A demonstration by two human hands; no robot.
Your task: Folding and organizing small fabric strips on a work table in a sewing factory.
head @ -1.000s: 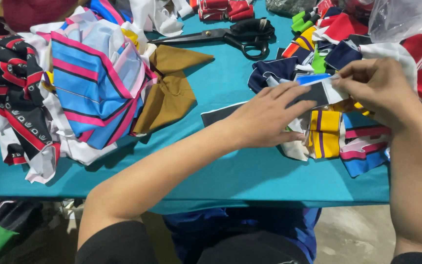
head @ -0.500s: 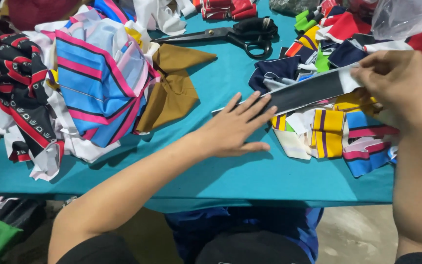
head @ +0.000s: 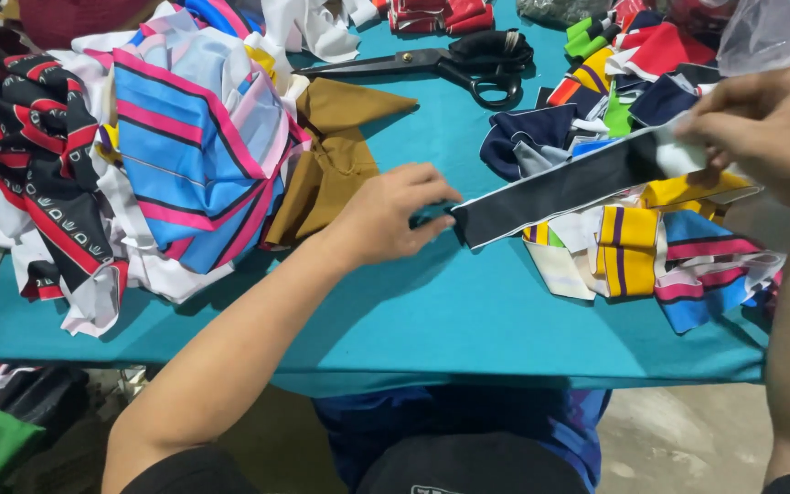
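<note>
A long dark grey fabric strip (head: 560,186) with a white edge stretches across the right half of the teal table (head: 413,320). My left hand (head: 386,215) pinches its near end at the table's middle. My right hand (head: 770,128) grips the far end, raised above a heap of coloured fabric pieces (head: 651,247). The strip is pulled straight between both hands.
A big pile of striped blue, pink, black and white cloth (head: 148,155) fills the left side, with brown fabric (head: 331,165) beside it. Black scissors (head: 468,59) lie at the back. Red folded pieces (head: 432,14) and a clear plastic bag (head: 770,32) sit at the far edge.
My left hand has slid leftward along the strip to its end while my right hand kept the other end, so the strip now lies drawn out straight.
</note>
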